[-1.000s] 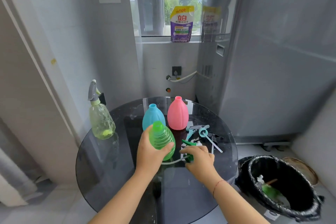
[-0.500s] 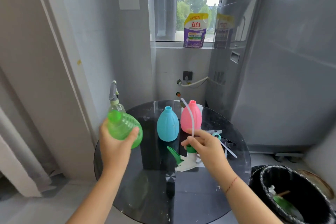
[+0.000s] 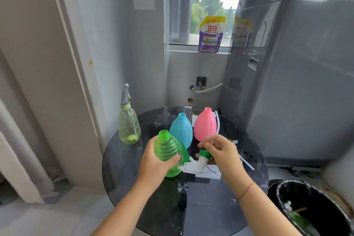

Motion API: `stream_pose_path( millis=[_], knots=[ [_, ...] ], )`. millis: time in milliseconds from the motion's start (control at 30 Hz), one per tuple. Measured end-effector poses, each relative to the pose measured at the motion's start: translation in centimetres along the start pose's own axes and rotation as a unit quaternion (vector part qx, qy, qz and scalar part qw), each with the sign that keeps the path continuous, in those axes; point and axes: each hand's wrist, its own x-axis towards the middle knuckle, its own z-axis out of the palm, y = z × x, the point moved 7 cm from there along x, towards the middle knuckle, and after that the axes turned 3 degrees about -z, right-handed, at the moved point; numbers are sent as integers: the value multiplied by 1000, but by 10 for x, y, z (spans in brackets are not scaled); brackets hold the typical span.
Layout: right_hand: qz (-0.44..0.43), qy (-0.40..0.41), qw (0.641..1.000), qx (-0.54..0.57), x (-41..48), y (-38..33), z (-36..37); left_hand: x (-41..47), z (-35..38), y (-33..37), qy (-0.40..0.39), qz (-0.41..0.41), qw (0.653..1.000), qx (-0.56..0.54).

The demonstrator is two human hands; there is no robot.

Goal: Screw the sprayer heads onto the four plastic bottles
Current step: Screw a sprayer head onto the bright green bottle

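The ribbed translucent green plastic bottle (image 3: 168,154), neck open and tilted, was held above the round dark glass table (image 3: 122,166), the left hand (image 3: 153,161) closed round its body. Just right of it, the white sprayer head with green collar (image 3: 199,161) was pinched, inverted, in the right hand (image 3: 222,153). Step judged: fitting the head. Next, the dip tube (image 3: 217,122) would need turning down into the neck.

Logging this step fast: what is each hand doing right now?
Left hand: closed around the green bottle, its neck open.
Right hand: closed on the green-and-white sprayer head, not yet on the bottle.
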Motion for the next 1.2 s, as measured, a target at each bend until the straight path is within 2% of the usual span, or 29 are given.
stream_pose_path(
  millis=[133, 233, 333, 400, 467, 567, 900, 1200],
  knots=[
    [59, -26, 992, 105, 3, 13, 4, 2, -9, -4, 24, -29, 999, -15],
    [33, -39, 994, 100, 5, 13, 5, 2, -10, -11, 35, -52, 997, -34],
    [31, 5, 993, 116, 4, 14, 2, -1, -2, -13, 22, -41, 999, -16],
    [4, 29, 997, 74, 3, 6, 0, -4, 5, -10, 6, -16, 1000, 19],
    [-54, 41, 997, -26, 4, -10, -2, -5, 10, -4, -3, 16, 997, 70],
    [-146, 70, 978, -135, 5, -43, -5, -4, 12, 5, -1, 45, 990, 137],
    [-212, 79, 964, -138, 7, -85, 0, -3, 14, 16, -11, 79, 977, 196],
    [-229, 60, 952, -192, 5, -77, 9, -3, 17, 14, -19, 67, 984, 164]
  ],
)
